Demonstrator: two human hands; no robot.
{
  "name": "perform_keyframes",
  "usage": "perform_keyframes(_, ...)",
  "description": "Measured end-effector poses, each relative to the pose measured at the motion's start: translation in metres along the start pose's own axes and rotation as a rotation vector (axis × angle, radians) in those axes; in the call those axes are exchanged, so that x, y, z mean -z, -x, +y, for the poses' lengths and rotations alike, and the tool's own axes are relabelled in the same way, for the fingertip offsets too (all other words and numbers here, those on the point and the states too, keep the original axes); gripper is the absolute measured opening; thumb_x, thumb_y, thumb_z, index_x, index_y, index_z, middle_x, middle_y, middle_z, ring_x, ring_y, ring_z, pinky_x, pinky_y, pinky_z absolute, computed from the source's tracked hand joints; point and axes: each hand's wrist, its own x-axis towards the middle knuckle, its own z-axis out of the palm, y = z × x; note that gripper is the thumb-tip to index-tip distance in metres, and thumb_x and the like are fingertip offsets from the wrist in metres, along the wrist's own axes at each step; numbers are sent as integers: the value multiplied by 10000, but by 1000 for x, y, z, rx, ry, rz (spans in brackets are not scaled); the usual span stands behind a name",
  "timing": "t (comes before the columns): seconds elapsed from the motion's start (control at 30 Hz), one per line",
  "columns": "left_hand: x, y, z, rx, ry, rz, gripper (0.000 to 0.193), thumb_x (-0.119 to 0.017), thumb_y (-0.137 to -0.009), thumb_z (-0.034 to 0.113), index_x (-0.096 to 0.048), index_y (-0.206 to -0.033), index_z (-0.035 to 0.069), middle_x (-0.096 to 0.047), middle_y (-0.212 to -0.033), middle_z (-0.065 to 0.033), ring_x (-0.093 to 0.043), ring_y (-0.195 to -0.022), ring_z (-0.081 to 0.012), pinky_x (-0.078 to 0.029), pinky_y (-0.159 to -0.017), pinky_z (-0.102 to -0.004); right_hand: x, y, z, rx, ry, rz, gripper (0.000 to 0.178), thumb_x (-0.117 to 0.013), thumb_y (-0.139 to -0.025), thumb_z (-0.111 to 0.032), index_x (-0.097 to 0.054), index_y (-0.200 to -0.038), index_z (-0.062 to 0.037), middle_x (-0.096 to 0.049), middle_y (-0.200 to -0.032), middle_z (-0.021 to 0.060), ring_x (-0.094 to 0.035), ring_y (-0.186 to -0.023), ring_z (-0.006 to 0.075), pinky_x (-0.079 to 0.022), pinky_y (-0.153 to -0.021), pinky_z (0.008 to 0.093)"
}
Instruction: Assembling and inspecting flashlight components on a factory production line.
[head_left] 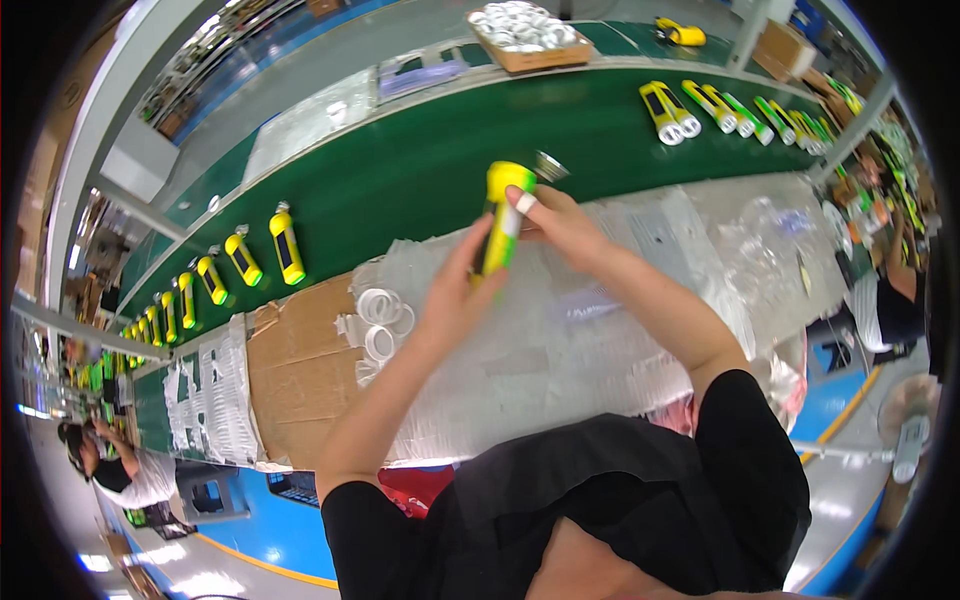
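I've got the yellow-and-green plastic flashlight body [499,222] up off the desk [600,340], standing nearly upright between my two hands. My left hand [455,290] has its grip clamped on the lower part of the body, fingers wrapped round from the left. My right hand [560,222] comes in from the right, its grip closed on the upper half, a bandaged fingertip [524,204] pressed on the yellow head. A small shiny metal piece [547,166] sits just past my right hand's fingers, at the far side of the head; whether I'm pinching it, I cannot tell.

Below my hands, the desk is covered in crinkled clear plastic sheeting. To the near left, a cluster of white plastic rings [380,322] lies at the edge of a flattened brown cardboard sheet [300,370].

Beyond, the green conveyor belt [420,160] runs left to right. Finished yellow flashlights [285,245] line up on its left stretch, more yellow and green ones [700,108] on the far right. A shallow cardboard tray of round silver reflectors [525,35] sits at the far side of the belt.

Another person [125,470] stands at the near left, well apart from me.
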Motion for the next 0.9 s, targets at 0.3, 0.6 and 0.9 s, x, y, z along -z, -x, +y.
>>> perform_keyframes(0.3,2,27,42,-364,-186,131,448,-634,-927,209,-505,-1331,62,-649,-1072,-144,-635,-988,-265,-512,-817,-327,-10,130,15,-51,-246,-281,528,-680,-793,-337,-491,-1191,-46,-598,-830,115,-599,-724,205,-459,-663,320)
perform_keyframes(0.6,-15,59,57,-221,351,31,407,-421,-1028,321,-667,-1059,-2,-642,-906,-101,-611,-840,-165,-474,-724,-271,-38,167,23,7,-82,-602,431,-638,-911,-271,-444,-1205,-24,-615,-936,109,-622,-825,191,-501,-745,339)
perform_keyframes(0.9,-23,76,68,-545,-10,-66,466,-461,-948,434,-670,-1102,46,-687,-1105,-87,-619,-1113,-333,-427,-953,-445,-50,173,38,13,-96,-385,421,-594,-963,-303,-453,-1245,-24,-575,-984,72,-603,-792,155,-504,-698,287)
